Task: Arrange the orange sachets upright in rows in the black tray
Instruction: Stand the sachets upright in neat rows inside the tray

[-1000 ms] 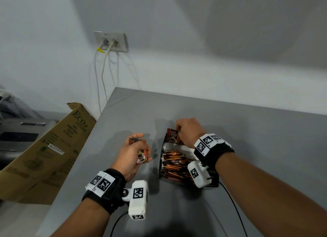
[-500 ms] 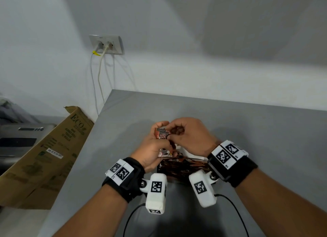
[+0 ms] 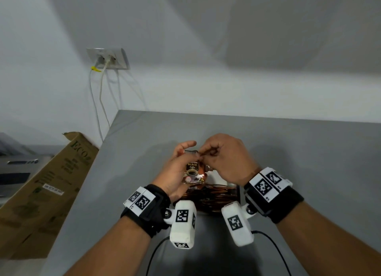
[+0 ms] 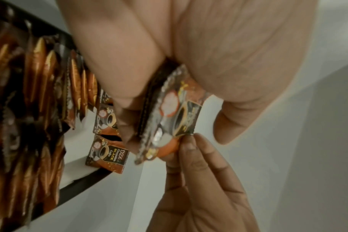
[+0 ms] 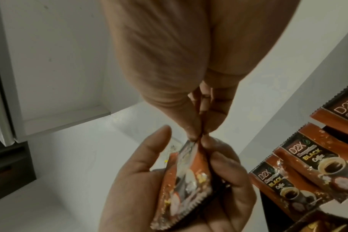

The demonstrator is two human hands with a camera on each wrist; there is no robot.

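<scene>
Cupped in the left hand (image 3: pixel 175 172) is a small stack of orange sachets (image 3: pixel 193 173), its fingers curled behind them and its thumb raised past their top edge. Pinching the top seam of the frontmost sachet, the right hand (image 3: pixel 226 158) has thumb and forefinger pressed together on the foil, seen closely from the right wrist where the fingertips (image 5: pixel 195 133) meet on the crimped edge. Both hands hover above the near middle of the table (image 3: pixel 309 152), directly over the far end of the black tray (image 3: pixel 237 191).

Each held sachet is a flat foil packet, orange at top and bottom with a black panel between, printed with "BLACK Coffee", a cup of dark coffee and a pale fruit; its edges are serrated and shiny. How many are in the stack I cannot tell; the left wrist view shows at least two layers.

In the tray, sachets in the tray (image 4: pixel 40 81) stand on edge, packed closely in rows so that mostly their orange and brown tops show. At one end several (image 5: pixel 308 166) lean with their printed faces showing, "D2X" legible on them. A bare pale strip of tray floor shows beside them.

Off the table's left edge leans a cardboard box (image 3: pixel 47 185); a wall socket (image 3: pixel 108 58) with two cables sits beyond the far left corner.
</scene>
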